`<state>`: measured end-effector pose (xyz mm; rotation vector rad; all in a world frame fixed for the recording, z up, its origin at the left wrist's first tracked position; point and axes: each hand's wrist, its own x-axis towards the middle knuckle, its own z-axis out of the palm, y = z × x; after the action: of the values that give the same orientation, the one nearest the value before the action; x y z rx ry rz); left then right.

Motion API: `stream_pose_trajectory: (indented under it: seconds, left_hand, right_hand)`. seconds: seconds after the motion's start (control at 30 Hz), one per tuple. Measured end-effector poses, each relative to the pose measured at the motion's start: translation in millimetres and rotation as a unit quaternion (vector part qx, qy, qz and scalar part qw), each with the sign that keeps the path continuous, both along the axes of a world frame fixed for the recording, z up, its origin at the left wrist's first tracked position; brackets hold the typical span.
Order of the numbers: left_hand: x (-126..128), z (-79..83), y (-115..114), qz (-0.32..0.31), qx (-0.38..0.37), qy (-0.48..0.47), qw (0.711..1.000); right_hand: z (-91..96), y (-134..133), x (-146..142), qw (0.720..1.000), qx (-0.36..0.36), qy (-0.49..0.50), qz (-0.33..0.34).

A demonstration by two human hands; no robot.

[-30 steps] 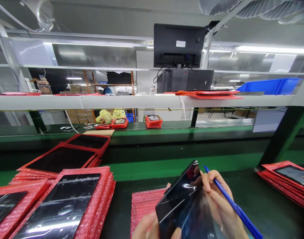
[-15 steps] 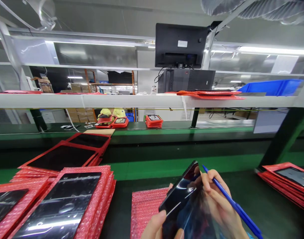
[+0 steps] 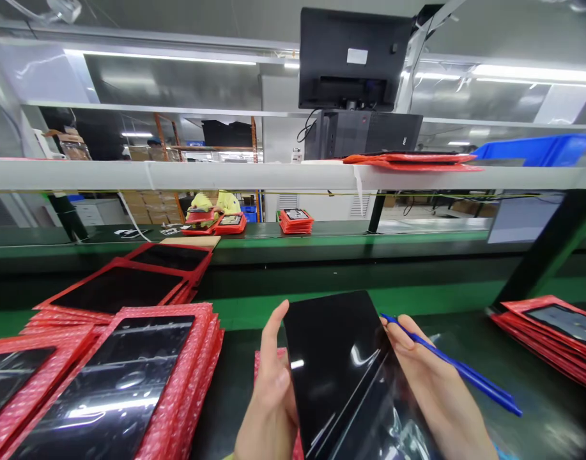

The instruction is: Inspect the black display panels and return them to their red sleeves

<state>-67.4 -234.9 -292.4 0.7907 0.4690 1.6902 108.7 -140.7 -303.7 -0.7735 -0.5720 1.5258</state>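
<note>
Our left grip [image 3: 268, 399] is closed along one side of the black panel [image 3: 333, 358], one finger reaching up to the top corner. Our right grip [image 3: 434, 383] pinches a slim blue pen [image 3: 460, 370] near its tip, with the fingers right at the panel's other long edge; whether they also press on the glass or only on the clear film [image 3: 408, 441] over its lower part, we cannot tell. The panel is held up in front of us, tilted, above the counter [image 3: 235, 383].

The pen worries us most: its tip sits just beside the panel's edge, so a small slip of those fingers could drag it across the glossy face and leave a scratch. Bare fingertips could also smudge the glass, and a tug on the wrinkled film might crease it or twist the panel out of our left grip, which looks to bear much of the weight. Were it to drop, the pink bubble sheet [image 3: 257, 364] partly hidden behind our left grip would cushion only a portion of the fall; the hard counter lies around it.

Further left, the stack of red-sleeved panels [image 3: 197, 377] leans a little, and a stray elbow could send its top piece sliding. The right-hand stack [image 3: 551, 348], well apart from our right grip, seems safer.
</note>
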Motion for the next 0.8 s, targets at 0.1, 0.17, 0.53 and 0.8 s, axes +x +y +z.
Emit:
stream_pose_trajectory:
  seconds: [0.1,0.17,0.53,0.8]
  left_hand:
    - [-2,10.2,-3,-0.007,-0.081,-0.056,0.995]
    - [-3,16.4,-5,-0.015,-0.108,-0.072,0.991]
    - [-9,17.3,2,-0.048,-0.120,-0.119,0.985]
    - [-9,18.5,4,-0.043,-0.128,-0.115,0.984]
  right_hand:
    - [0.0,1,0,0.999,-0.048,0.021,-0.014]
    - [-2.5,4,1,0.999,-0.022,0.043,0.004]
    - [-18.7,26,8,0.995,0.034,0.034,0.085]
    - [-18.3,23,0,0.997,0.009,0.003,0.072]
